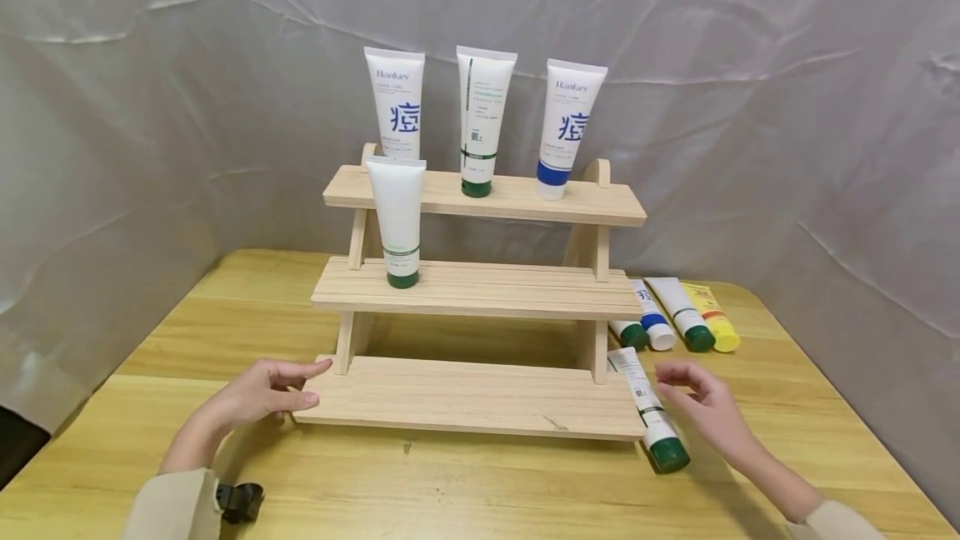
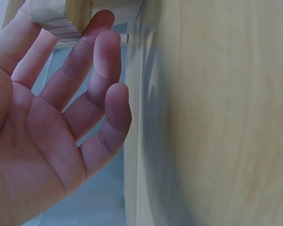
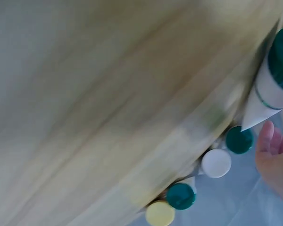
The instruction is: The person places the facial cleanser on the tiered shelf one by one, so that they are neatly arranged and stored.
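A three-tier wooden display stand [image 1: 480, 394] stands mid-table. My left hand [image 1: 258, 394] holds the left end of its bottom shelf between thumb and fingers; the left wrist view shows the shelf end [image 2: 59, 16] there. My right hand [image 1: 708, 411] is beside a white squeeze tube with a green cap [image 1: 652, 415], its fingers loosely bent around nothing. That tube lies by the stand's right end. Three tubes stand caps down on the top shelf: a left blue-lettered tube [image 1: 397, 102], a green-capped tube [image 1: 483, 119] and a right blue-lettered tube [image 1: 570, 127]. Another green-capped tube [image 1: 399, 219] stands on the middle shelf's left.
Behind the right end lie several more tubes, among them a blue-banded tube [image 1: 654, 319], a green-capped one [image 1: 682, 315] and a yellow tube [image 1: 712, 319]. Grey cloth [image 1: 750, 148] hangs behind the wooden table [image 1: 480, 482]. A black object [image 1: 242, 502] is by the left sleeve.
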A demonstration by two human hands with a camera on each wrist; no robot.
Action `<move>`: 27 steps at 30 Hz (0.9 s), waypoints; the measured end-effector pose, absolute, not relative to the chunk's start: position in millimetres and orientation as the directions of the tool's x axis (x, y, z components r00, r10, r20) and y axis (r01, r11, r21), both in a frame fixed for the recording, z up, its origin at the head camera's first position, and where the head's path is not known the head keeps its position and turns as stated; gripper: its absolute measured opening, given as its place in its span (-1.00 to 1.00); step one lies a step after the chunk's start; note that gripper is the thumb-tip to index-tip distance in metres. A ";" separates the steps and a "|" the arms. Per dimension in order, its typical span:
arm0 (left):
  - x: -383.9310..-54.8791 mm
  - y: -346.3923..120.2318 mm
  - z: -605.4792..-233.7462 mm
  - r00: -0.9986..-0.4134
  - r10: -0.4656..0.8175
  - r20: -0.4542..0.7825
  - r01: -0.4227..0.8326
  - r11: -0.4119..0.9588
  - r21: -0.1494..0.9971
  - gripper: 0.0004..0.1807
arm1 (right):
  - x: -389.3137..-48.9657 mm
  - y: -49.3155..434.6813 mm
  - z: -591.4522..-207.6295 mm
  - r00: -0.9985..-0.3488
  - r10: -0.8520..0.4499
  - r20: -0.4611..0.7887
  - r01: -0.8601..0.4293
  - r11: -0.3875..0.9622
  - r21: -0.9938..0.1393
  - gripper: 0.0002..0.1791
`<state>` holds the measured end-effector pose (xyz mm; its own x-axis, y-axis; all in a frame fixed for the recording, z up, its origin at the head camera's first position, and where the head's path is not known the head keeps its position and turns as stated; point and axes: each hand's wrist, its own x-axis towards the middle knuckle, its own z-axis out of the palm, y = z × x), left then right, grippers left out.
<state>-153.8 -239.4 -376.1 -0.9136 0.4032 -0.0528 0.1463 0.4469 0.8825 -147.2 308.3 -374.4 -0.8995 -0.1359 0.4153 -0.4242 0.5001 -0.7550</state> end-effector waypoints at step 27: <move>-153.2 -239.6 -375.3 -0.910 0.411 -0.053 0.147 0.439 0.886 -0.37 | -165.7 327.6 -371.2 -0.917 -0.395 -0.059 -0.213 0.607 -0.765 -0.39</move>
<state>-153.2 -239.6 -375.3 -0.9102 0.4108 -0.0526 0.1470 0.4391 0.8863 -165.7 327.6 -371.2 -0.9167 -0.3951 -0.0586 -0.2128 0.6073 -0.7655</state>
